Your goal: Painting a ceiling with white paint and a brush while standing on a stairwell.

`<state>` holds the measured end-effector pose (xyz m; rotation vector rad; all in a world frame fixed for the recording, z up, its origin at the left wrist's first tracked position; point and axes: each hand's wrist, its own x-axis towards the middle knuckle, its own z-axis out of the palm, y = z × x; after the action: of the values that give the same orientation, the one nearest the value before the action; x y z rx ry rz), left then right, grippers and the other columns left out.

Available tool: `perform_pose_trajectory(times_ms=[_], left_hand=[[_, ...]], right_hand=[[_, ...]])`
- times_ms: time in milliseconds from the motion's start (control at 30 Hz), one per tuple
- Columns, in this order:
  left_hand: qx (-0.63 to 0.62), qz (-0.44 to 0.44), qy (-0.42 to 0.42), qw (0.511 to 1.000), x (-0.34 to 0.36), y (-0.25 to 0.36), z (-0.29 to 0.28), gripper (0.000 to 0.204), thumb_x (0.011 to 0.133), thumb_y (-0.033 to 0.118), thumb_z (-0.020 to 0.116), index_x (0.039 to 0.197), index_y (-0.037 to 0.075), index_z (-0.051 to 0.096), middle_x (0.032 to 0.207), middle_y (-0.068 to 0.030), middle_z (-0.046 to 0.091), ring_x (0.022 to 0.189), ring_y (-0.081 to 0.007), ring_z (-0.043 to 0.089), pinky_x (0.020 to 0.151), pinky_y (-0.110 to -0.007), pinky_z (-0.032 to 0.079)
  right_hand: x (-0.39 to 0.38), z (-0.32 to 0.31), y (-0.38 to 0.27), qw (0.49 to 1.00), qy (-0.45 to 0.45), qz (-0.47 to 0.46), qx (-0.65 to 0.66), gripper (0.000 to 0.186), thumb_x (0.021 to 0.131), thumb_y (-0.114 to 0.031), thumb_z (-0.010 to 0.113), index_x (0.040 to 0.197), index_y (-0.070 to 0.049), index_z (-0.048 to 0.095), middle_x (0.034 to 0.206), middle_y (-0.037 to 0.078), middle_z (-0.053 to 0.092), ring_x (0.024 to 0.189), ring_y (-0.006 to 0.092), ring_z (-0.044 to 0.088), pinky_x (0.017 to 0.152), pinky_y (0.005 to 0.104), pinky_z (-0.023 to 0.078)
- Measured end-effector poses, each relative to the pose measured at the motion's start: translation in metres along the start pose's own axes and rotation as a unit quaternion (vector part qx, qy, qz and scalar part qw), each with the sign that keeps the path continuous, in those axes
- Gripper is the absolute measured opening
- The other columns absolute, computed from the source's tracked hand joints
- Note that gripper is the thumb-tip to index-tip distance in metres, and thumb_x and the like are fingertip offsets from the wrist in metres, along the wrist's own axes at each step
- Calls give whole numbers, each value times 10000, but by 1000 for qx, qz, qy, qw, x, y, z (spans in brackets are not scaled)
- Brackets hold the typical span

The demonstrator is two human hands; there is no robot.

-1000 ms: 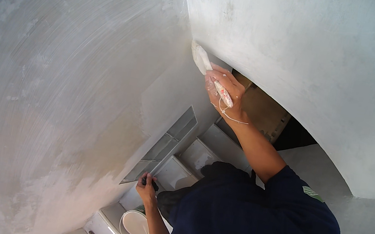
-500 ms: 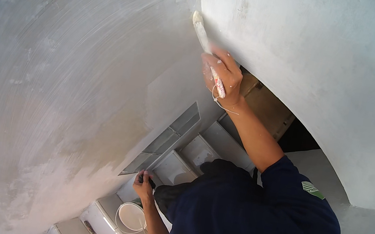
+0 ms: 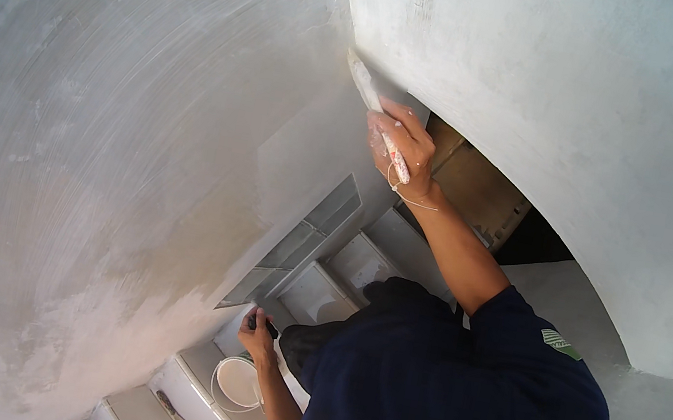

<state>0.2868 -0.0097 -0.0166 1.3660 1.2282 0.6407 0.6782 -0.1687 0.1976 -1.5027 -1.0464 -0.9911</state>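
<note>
My right hand (image 3: 402,145) grips the handle of a paint-spattered, whitish brush (image 3: 364,78), a thin cord hanging by the wrist. Its bristles touch the corner where the streaky grey left wall (image 3: 120,109) meets the pale, curved-edged wall (image 3: 574,90). Lower down, my left hand (image 3: 257,336) is closed on a small dark object (image 3: 272,329) that I cannot identify, beside a strip of glass blocks (image 3: 300,235) set into the left wall.
Light tiled steps (image 3: 317,292) run beneath me. A white bucket (image 3: 239,380) with light contents stands on one step by my left forearm, and a scraper (image 3: 171,408) lies on a lower step. A brownish surface (image 3: 471,189) shows through the arched opening.
My right hand and brush went up along the corner, then came a little way back down. My left hand shifted slightly left and stayed closed on the dark object.
</note>
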Motion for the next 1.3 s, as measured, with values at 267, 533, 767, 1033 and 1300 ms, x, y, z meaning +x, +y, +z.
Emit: perform_pose_trajectory(times_ms=[267,533,767,1033,1300], left_hand=[[34,1,22,999,-7,-12,-5,297,905,193,689,1082,-44,665,741,-95,693,633,-129,611,591,-272,491],[73,19,40,996,-21,-4,-2,336,913,213,663,1120,-52,658,740,-104,703,644,-129,611,622,-267,489],[88,19,47,995,-24,-19,-10,341,912,215,660,1121,-54,657,746,-104,704,650,-131,614,629,-271,491],[105,36,37,993,-29,9,0,334,908,215,663,1118,-45,662,731,-96,702,609,-121,599,587,-268,479],[104,2,76,992,-47,-21,-22,334,904,214,661,1116,-43,668,723,-95,701,623,-119,602,609,-264,481]], right_hand=[[-40,11,-67,985,-74,-10,156,216,726,65,746,924,37,666,1075,225,651,894,348,681,727,373,580],[-45,-17,48,998,13,55,-42,193,792,59,695,981,65,654,1044,243,646,865,360,668,735,387,564],[-41,37,-70,990,-52,-13,129,265,703,68,722,961,40,667,1106,243,633,983,363,660,820,390,582],[-29,21,-34,963,-88,46,252,172,804,41,714,971,11,682,1084,199,684,855,288,705,735,321,587],[-76,-21,79,991,25,107,-77,135,861,52,647,994,35,667,1081,229,672,860,343,693,766,362,573]])
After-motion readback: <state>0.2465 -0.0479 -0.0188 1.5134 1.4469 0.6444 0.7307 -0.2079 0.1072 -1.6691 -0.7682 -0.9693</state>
